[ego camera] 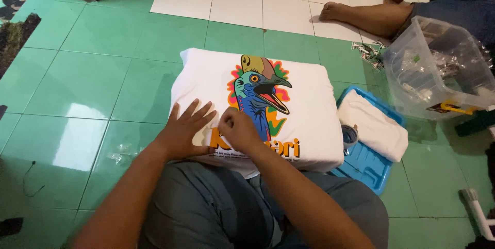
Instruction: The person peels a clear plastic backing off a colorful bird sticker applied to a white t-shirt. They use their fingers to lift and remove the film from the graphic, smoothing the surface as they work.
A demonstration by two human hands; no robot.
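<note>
The folded white T-shirt (304,120) lies on the green tiled floor (93,79) against the person's knees, its bird print facing up (head toward the far side), long axis left to right. Folding looks finished. The left hand (183,130) presses flat with fingers spread; the right hand (238,129), loosely curled, pinches at the near edge.

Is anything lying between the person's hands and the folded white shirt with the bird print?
Nothing visible. The left hand lies flat on the white shirt, and the right hand presses on its printed front beside it. The blue tray and clear plastic bin sit off to the right.
</note>
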